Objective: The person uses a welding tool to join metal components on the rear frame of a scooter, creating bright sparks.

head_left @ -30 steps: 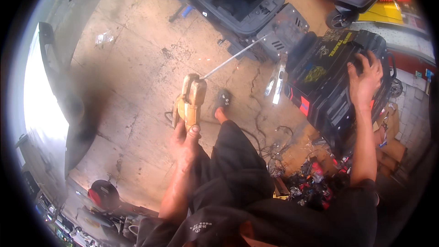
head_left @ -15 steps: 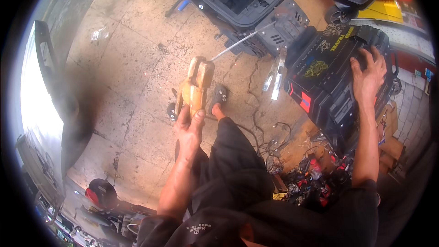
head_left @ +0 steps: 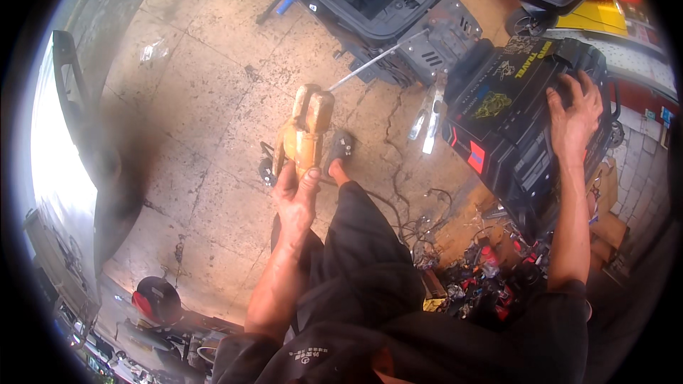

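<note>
- Gripping a worn yellow-orange hand tool [head_left: 304, 139] in the left hand [head_left: 296, 198], with fingers closed round its near end and thumb laid along its side
- Pointing its long thin metal rod [head_left: 373, 61] forward and right of that grip, with the tip overlapping a slotted dark plate [head_left: 437, 39] in view; cannot tell whether touching
- Resting the right hand [head_left: 575, 117], with fingers spread and bent, on a black case [head_left: 523, 128], well right of the left grip
- Showing yellow lettering, a yellow drawing and small pale print on the case's top, left of the right hand
- Bearing small white characters on a dark shirt [head_left: 341, 338], below the left grip
</note>
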Motion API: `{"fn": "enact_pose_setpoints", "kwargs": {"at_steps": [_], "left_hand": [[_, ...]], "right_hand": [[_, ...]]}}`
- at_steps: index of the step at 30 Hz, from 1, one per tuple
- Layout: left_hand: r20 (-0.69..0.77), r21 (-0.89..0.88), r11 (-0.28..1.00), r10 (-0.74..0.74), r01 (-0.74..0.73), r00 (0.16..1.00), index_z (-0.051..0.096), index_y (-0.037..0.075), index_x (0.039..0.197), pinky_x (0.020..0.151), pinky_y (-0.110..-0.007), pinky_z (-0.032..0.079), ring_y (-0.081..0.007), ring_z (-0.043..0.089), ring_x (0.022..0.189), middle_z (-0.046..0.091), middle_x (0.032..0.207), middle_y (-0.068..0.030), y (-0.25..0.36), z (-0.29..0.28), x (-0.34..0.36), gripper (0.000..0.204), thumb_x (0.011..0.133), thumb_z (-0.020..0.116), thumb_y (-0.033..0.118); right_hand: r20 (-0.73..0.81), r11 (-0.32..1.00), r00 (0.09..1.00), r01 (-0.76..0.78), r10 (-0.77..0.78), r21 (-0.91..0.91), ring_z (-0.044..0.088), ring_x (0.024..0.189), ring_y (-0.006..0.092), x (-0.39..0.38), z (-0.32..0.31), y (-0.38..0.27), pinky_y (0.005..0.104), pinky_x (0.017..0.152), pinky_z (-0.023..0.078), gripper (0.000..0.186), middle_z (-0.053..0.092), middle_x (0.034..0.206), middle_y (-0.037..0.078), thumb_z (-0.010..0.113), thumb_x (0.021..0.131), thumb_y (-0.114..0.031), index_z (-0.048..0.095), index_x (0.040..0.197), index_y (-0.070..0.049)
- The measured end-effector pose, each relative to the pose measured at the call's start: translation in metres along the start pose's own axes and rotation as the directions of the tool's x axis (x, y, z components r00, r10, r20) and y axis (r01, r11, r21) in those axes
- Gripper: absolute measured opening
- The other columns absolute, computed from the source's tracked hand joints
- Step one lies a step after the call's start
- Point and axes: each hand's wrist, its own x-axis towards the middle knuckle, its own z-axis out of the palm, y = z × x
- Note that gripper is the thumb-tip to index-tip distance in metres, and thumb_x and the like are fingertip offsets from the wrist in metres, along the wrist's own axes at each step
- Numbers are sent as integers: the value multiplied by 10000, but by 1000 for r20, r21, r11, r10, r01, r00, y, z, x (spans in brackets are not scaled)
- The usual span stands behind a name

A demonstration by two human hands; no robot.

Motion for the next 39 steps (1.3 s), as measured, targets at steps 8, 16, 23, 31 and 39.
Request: {"fn": "enact_pose_setpoints", "kwargs": {"at_steps": [8, 16, 23, 31, 39], "left_hand": [[-32, 3, 1000, -15, 15, 999, 583, -34, 1203, 638, -231, 449, -82, 531, 748, 617, 924, -22, 3, 1, 1, 395, 903, 681, 203], [-19, 3, 1000, -10, 10, 1000, 584, -33, 1197, 642, -212, 426, -63, 505, 737, 609, 881, 0, 3, 2, 2, 365, 911, 669, 178], [-4, 1, 1000, -10, 10, 1000, 583, -33, 1198, 649, -216, 431, -70, 508, 737, 612, 885, -2, 1, 3, 2, 371, 913, 666, 188], [-48, 127, 992, 4, 2, 999, 598, -38, 1186, 604, -242, 411, -93, 496, 722, 585, 830, -8, 3, 3, 3, 538, 871, 696, 387], [-52, 116, 992, 47, -40, 998, 620, -33, 1139, 602, -244, 408, -92, 495, 708, 581, 805, -8, 3, 4, 2, 527, 869, 689, 415]], "right_hand": [[2, 1000, 1000, 8, -8, -22, 349, 1319, 371, 0, 0, 0, 498, 1071, 298, 344, 467, 1388, 104, 668, 823, -274, 643, 1152, -175], [8, 1000, 1000, 6, -6, -21, 344, 1321, 362, 1, -2, -2, 500, 1069, 296, 340, 459, 1392, 101, 673, 826, -265, 643, 1151, -170], [15, 1000, 1000, -5, 6, -19, 345, 1321, 361, 1, -3, -3, 499, 1067, 300, 340, 460, 1390, 106, 678, 823, -257, 643, 1149, -167], [-4, 999, 1000, 13, -13, -44, 360, 1307, 360, 1, -2, 0, 490, 1059, 316, 333, 469, 1382, 99, 686, 825, -259, 643, 1143, -170], [-14, 999, 999, 33, -33, -33, 372, 1290, 354, 0, -2, 1, 490, 1033, 342, 329, 474, 1370, 94, 683, 822, -260, 642, 1137, -173]]}}
